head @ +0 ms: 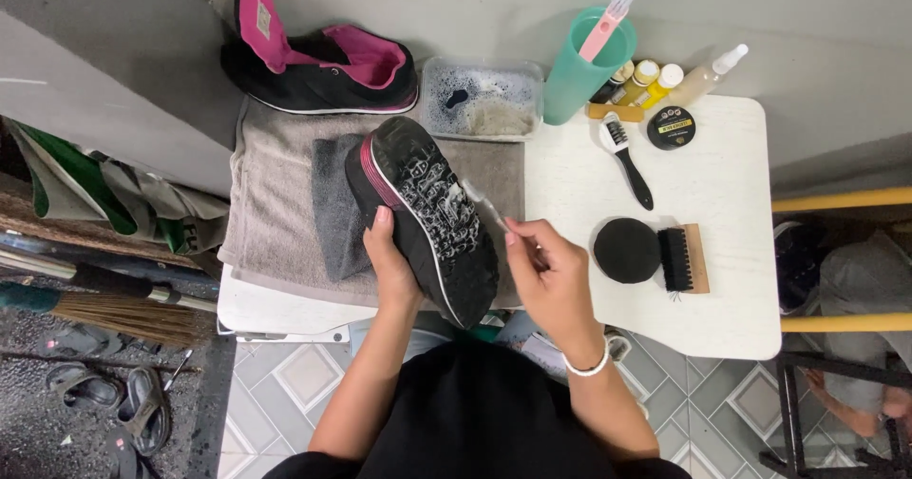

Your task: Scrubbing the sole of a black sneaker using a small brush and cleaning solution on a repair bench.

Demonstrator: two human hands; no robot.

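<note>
Left hand [391, 262] wraps closed fingers round an upturned black shoe [432, 215] above a grey towel [285, 203], while right hand [551, 275] pinches a small brush [484, 205] against its sole

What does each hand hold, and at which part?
The left hand grips the black pink-edged shoe, sole up, at its side. The right hand pinches a small clear-handled brush by its handle.
</note>
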